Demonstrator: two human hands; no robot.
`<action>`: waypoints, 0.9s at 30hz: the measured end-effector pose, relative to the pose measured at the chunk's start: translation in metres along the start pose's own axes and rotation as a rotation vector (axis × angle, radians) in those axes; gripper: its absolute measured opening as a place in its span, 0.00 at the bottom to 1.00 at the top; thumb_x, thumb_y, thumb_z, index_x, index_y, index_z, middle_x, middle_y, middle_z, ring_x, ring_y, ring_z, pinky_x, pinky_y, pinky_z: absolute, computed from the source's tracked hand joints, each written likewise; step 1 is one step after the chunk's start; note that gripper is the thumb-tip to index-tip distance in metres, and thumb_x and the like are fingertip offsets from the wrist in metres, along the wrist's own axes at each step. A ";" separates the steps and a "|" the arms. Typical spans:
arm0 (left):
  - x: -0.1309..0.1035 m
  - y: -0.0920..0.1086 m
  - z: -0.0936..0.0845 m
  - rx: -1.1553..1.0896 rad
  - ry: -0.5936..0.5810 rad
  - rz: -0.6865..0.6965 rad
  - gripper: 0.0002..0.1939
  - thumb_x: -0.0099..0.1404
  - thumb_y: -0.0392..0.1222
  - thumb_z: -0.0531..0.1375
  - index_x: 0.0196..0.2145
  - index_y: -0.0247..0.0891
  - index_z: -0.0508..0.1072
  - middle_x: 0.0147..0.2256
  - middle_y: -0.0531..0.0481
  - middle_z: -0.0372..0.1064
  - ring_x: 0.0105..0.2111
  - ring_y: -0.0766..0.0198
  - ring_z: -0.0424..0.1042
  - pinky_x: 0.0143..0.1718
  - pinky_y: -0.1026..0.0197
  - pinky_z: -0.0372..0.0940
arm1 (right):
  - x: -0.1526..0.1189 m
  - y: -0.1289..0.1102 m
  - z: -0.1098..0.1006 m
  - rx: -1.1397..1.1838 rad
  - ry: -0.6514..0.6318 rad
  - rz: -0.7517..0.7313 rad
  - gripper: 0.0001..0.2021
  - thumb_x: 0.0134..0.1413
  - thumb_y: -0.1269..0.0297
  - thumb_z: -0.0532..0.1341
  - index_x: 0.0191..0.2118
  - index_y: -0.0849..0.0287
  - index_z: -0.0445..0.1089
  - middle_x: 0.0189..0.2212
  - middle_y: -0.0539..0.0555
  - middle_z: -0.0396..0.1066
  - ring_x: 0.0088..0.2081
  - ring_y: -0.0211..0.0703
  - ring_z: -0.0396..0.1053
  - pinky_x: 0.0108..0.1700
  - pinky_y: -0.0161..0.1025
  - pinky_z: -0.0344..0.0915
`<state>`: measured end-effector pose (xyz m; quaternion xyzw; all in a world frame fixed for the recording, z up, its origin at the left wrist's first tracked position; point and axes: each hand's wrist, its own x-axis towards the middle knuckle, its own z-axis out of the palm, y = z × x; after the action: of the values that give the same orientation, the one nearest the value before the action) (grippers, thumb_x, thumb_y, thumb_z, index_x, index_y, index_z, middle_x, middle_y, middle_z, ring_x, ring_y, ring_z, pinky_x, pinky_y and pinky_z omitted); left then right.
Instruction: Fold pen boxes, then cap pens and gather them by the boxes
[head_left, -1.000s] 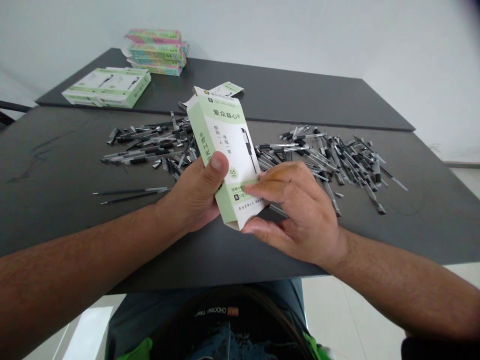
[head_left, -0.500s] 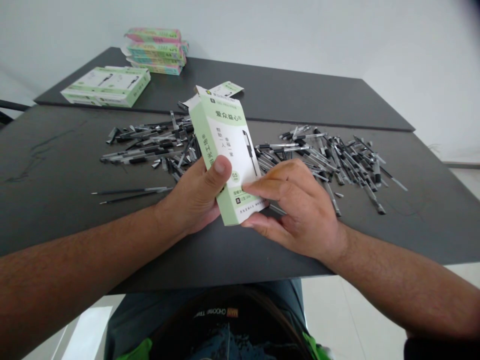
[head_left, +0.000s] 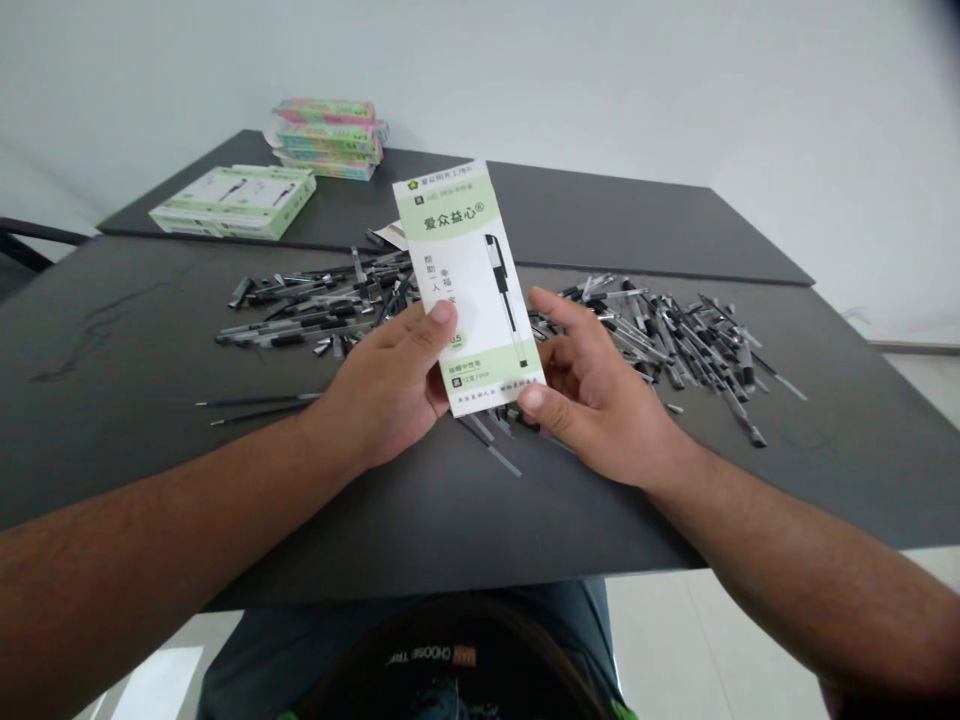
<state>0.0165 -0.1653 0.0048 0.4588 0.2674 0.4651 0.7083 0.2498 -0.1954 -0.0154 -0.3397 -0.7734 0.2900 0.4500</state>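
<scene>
A green and white pen box [head_left: 471, 290] is held up over the table, its printed face toward me and its top leaning left. My left hand [head_left: 401, 385] grips its left edge, thumb on the front. At the lower right edge, my right hand [head_left: 592, 395] has its fingers apart, with the thumb tip at the box's bottom corner. Behind the box lie loose black and clear pens, one heap to the left [head_left: 322, 300] and one to the right [head_left: 675, 335]. Two thin black refills [head_left: 259, 403] lie by my left forearm.
On the raised dark board [head_left: 600, 220] at the back are flat green and white boxes [head_left: 232, 203] and a stack of pink and green boxes [head_left: 328, 140]. The near edge of the dark table [head_left: 450, 560] runs just before my lap.
The box has turned so that its front faces me and its side no longer shows. My right fingers have opened off its front. The view has tilted up a little.
</scene>
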 end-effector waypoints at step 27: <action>-0.010 -0.001 -0.014 0.610 -0.044 0.288 0.29 0.74 0.53 0.77 0.68 0.46 0.82 0.61 0.41 0.84 0.60 0.41 0.83 0.68 0.41 0.76 | -0.004 0.007 0.001 0.039 0.134 -0.003 0.28 0.75 0.53 0.73 0.73 0.47 0.72 0.50 0.54 0.83 0.38 0.42 0.80 0.37 0.40 0.80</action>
<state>0.0009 -0.1692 -0.0023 0.6927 0.3113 0.4490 0.4708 0.2519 -0.1944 -0.0228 -0.3484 -0.7363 0.2808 0.5076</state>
